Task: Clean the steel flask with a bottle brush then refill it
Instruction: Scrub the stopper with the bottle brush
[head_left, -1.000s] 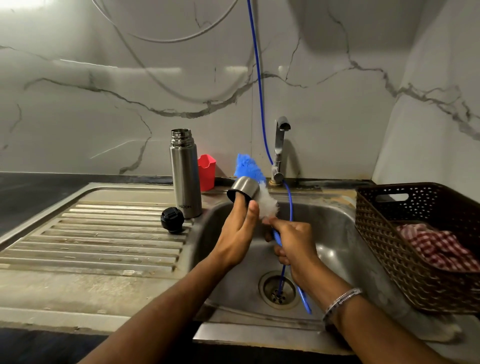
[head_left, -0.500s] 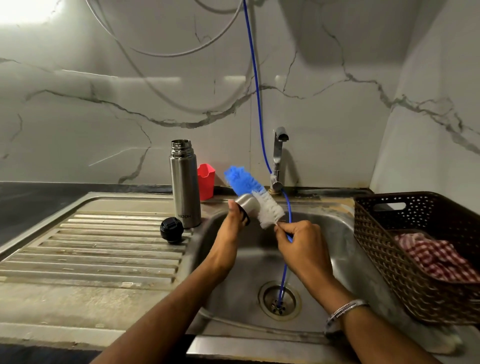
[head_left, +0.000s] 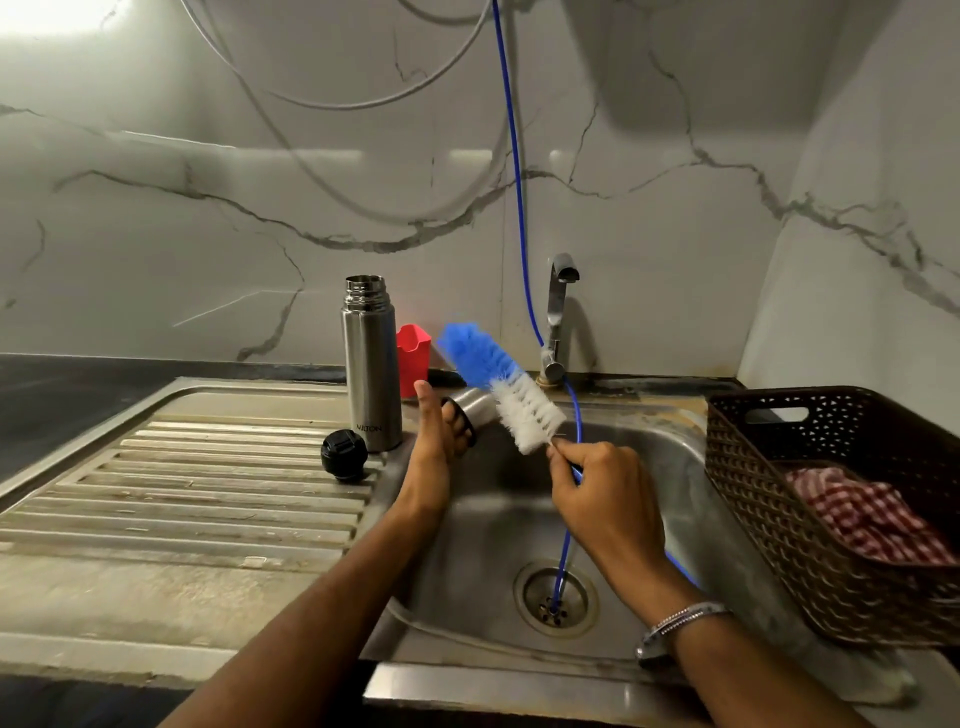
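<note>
- While the right hand (head_left: 605, 493) is gripping the bottle brush (head_left: 501, 382) by its thin stem just under the bristles, fingers clenched round it, the brush is lying against the outside of the steel cup (head_left: 470, 413) over the sink (head_left: 675, 457).
- The left hand (head_left: 439, 441) is holding that cup, fingers curled round its dark open rim and thumb sticking up; steadying it this way is, in my judgement, what is letting the bristles bear down without the cup slipping.
- To do this step well, I judge the hand should be turning the cup slowly against the bristles, keeping both low over the basin so drips are falling inside.
- Farther left, the black stopper (head_left: 344, 456) is lying on the drainer of the counter (head_left: 156, 493), just beside the flask's base.
- Behind it, the steel flask (head_left: 370, 364) is standing upright and open-mouthed at the sink's left edge, apart from both hands and seemingly not yet scrubbed.
- Counting now: one flask, one cup, one stopper, one brush, two hands.
- Farthest back, one red holder (head_left: 414, 351) and one tap (head_left: 557, 317) are standing by the wall; one basket (head_left: 753, 467) with a checked cloth (head_left: 862, 519) is sitting right.
</note>
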